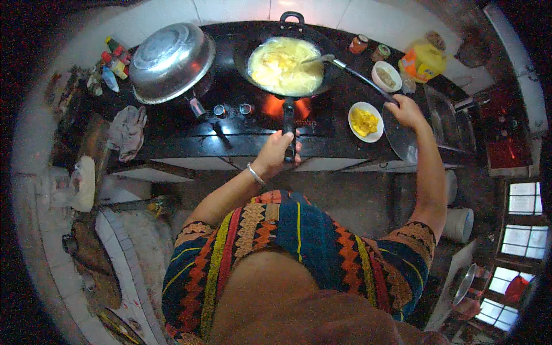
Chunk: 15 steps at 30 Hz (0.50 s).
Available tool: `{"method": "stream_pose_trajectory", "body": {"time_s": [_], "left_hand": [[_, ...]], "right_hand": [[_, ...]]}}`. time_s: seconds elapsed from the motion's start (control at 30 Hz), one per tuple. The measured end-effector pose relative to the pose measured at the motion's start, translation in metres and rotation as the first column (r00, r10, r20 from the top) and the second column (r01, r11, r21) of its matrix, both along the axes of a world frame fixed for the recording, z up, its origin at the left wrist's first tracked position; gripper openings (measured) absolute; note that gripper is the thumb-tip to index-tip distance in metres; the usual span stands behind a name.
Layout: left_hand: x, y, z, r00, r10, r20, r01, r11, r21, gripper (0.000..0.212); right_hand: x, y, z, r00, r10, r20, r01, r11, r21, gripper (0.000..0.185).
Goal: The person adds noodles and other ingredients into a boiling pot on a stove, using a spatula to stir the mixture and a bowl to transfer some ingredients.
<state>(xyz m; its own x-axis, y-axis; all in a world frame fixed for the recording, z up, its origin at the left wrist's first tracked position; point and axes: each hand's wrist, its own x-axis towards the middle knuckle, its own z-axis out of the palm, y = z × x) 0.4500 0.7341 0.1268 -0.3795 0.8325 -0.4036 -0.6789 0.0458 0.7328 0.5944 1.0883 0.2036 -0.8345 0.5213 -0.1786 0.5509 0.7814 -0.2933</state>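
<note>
My left hand [279,151] grips the black handle [289,123] of a wok [315,91] on the lit gas burner. Pale yellow food in cloudy liquid [282,64] fills the wok, with darker yellow pieces near its middle. A long-handled spatula [358,77] is in my right hand [406,111], and its metal blade dips into the right side of the liquid. Just left of that hand, a white bowl [354,128] of bright yellow pieces, perhaps cooked egg, stands on the black counter. Orange flame glows below the wok's near edge.
A large metal basin [170,62] sits upside down on the left burner. Small bottles [115,60] and a crumpled cloth [127,133] lie farther left. At right are a small white bowl [387,76], two jars [358,43], a yellow jug [424,60] and a sink [442,112].
</note>
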Motion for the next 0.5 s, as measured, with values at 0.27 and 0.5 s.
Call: {"method": "stream_pose_trajectory", "body": {"time_s": [0.27,0.5], "left_hand": [[0.0,-0.004,0.001,1.0,0.021,-0.002,-0.021,0.999,0.042,0.02],[-0.015,-0.001,0.0,0.997,-0.017,-0.074,0.019,0.999,0.031,0.028]], "right_hand": [[0.037,0.046,-0.055,0.993,-0.008,-0.116,0.036,0.969,0.245,0.041],[0.04,0.075,-0.106,0.966,-0.226,-0.122,0.247,0.949,0.194,0.043]]}}
